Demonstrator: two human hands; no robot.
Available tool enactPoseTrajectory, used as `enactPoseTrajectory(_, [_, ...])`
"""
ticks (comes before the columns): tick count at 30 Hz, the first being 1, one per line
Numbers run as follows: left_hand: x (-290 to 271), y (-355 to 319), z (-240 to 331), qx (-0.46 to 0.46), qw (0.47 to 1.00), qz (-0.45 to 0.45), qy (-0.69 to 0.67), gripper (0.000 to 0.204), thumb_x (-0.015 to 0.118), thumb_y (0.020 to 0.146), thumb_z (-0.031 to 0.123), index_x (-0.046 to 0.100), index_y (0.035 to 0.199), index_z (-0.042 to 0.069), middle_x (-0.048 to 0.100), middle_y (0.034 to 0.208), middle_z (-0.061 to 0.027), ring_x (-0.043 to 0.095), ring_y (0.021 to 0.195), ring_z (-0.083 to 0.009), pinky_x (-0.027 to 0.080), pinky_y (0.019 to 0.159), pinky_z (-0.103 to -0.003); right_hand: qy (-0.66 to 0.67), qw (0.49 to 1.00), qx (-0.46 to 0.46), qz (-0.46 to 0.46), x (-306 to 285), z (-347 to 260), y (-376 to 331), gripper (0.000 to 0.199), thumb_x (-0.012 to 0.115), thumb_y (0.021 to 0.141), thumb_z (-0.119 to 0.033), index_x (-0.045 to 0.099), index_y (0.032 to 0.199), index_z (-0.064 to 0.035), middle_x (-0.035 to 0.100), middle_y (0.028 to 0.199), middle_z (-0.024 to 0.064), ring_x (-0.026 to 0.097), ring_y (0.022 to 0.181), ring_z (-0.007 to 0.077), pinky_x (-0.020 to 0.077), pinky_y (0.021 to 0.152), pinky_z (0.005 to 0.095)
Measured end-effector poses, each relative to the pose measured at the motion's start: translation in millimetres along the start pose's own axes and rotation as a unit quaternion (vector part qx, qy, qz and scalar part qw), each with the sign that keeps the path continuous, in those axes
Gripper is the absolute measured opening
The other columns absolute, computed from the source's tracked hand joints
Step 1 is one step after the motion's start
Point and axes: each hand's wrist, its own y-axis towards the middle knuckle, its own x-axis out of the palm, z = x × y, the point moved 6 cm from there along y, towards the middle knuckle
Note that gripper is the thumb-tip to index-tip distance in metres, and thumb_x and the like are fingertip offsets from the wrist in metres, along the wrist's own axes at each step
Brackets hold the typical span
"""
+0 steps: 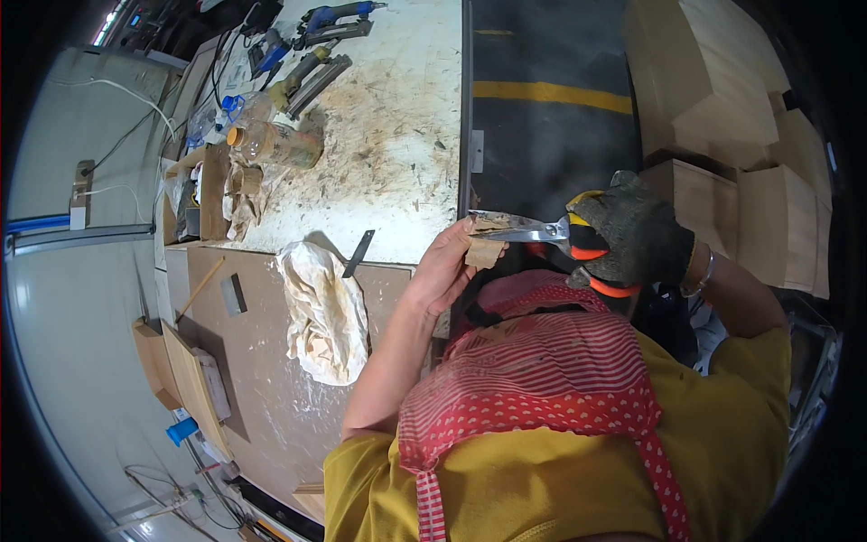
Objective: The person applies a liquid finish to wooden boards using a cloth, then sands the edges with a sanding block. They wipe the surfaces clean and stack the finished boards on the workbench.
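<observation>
My bare left hand (442,271) pinches a small brown piece (485,253) that looks like cardboard or wood, near the table's right edge. In a dark work glove, my right hand (632,235) is closed round the black, orange and yellow handles of scissors (537,232). The blades point left and lie against the brown piece. Whether they are cutting into it I cannot tell. A crumpled white cloth (323,316) lies left of my left forearm, with a flat black strip (358,254) at its upper edge.
Nail guns (312,81) and a plastic bottle (280,143) lie on the stained white tabletop (388,172). An open cardboard box (214,194) stands at its left. A brown board surface (262,379) adjoins nearer me. Large cardboard boxes (695,81) are stacked at the right, beside the dark floor (542,54).
</observation>
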Motion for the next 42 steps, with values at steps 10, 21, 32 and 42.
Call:
enactPoseTrajectory(10, [-2.0,9.1,-4.9,-0.024,0.995,0.02,0.093,0.028,0.048,0.101,0.021,0.057,0.118,0.001,0.068,0.101,-0.0074,0.066,0.088,-0.0125,0.054,0.075,-0.022,-0.014,0.999,-0.019,-0.04,-3.0,-3.7,-0.1,0.03,0.078,0.069,-0.03,0.063,0.086,-0.0097,0.056,0.078,0.0079,0.058,0.069,0.0246,0.0426,0.065,0.0377])
enactPoseTrajectory(21, [7.3,6.3,13.7,0.036,0.999,-0.028,0.023,0.033,0.056,0.097,0.024,0.056,0.124,0.006,0.065,0.11,-0.0038,0.062,0.095,-0.0099,0.051,0.077,-0.021,0.166,0.948,0.272,-0.005,13.5,31.7,-30.3,0.027,0.076,0.078,-0.024,0.061,0.09,-0.004,0.059,0.073,0.0115,0.058,0.063,0.0276,0.0458,0.057,0.0357])
enactPoseTrajectory(32, [-20.0,3.5,18.1,0.04,0.997,-0.063,-0.017,0.033,0.061,0.094,0.026,0.056,0.121,0.006,0.066,0.107,-0.004,0.064,0.095,-0.0135,0.053,0.083,-0.027,-0.028,0.999,0.006,0.016,-22.1,2.6,6.4,0.067,0.081,0.064,-0.047,0.064,0.11,-0.0012,0.067,0.095,0.0132,0.063,0.088,0.0294,0.0425,0.085,0.0446])
enactPoseTrajectory(42, [-13.9,5.0,12.1,0.022,0.997,-0.043,-0.054,0.025,0.057,0.097,0.025,0.057,0.112,0.005,0.066,0.102,-0.0061,0.065,0.088,-0.0156,0.055,0.078,-0.03,0.012,0.999,0.047,-0.009,-12.3,11.7,5.7,0.066,0.087,0.054,-0.049,0.068,0.098,-0.0035,0.066,0.085,0.0143,0.059,0.076,0.0308,0.0475,0.074,0.0415])
